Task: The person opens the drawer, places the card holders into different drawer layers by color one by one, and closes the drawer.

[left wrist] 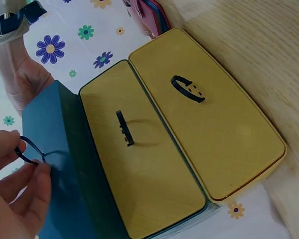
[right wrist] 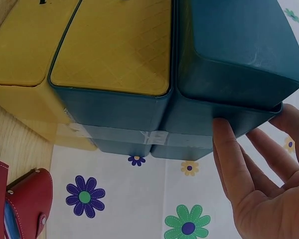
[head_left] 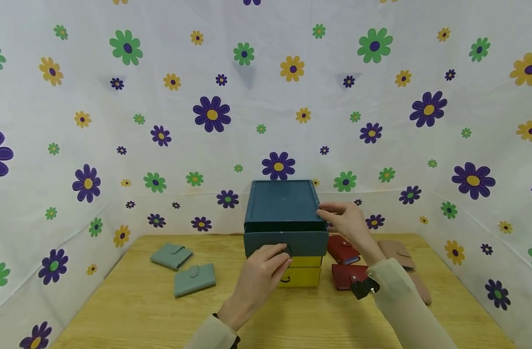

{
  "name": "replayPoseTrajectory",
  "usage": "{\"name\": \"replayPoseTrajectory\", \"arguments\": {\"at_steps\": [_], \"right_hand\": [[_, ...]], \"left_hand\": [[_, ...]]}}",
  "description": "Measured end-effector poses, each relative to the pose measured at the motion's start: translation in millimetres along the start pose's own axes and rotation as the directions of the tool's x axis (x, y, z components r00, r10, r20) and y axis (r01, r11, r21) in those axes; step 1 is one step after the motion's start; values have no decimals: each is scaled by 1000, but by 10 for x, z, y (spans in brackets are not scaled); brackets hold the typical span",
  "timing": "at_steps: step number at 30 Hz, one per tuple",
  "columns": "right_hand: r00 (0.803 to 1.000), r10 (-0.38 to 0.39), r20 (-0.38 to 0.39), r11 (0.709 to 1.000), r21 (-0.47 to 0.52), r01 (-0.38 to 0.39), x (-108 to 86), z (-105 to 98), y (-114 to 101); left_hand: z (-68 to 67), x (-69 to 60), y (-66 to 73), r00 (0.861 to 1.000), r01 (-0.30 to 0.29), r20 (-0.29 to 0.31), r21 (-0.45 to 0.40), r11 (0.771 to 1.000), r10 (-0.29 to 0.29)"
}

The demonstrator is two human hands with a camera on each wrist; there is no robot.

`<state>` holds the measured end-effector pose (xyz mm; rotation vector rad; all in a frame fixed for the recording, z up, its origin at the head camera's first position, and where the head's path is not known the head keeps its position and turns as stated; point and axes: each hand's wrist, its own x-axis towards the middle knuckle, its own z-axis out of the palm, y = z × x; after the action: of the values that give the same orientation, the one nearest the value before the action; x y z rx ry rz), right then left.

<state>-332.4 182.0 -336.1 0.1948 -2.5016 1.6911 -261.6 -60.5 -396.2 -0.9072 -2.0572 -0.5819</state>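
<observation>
A small drawer unit stands on the table, with a blue top drawer (head_left: 266,242) pulled partly out above two yellow-fronted drawers (left wrist: 209,114). In the left wrist view, my left hand (left wrist: 20,194) pinches the black loop handle (left wrist: 31,149) on the blue front. My right hand (head_left: 346,223) touches the right side of the blue casing (head_left: 283,201) near its top edge. The right wrist view shows the fingers (right wrist: 229,154) of that hand against the casing's side. Both yellow drawers appear closed, each with a black loop handle (left wrist: 188,89).
Two light green wallets (head_left: 195,279) lie left of the unit on the wooden table (head_left: 161,320). Two red wallets (head_left: 346,276) lie on its right, one with a snap tab. Farther right are two beige wallets (head_left: 396,253), partly behind the right forearm. A flowered cloth (head_left: 283,97) hangs behind.
</observation>
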Motion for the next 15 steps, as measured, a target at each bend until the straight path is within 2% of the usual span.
{"name": "replayPoseTrajectory", "arguments": {"at_steps": [9,15], "right_hand": [[1000,-14,-2,1000,2,14,5,-4,3],[1000,-4,-7,1000,1,4,8,5,20]], "left_hand": [[-43,-33,57,1000,27,10,-38,999,-26],[-62,-80,88,1000,16,16,-47,999,-15]]}}
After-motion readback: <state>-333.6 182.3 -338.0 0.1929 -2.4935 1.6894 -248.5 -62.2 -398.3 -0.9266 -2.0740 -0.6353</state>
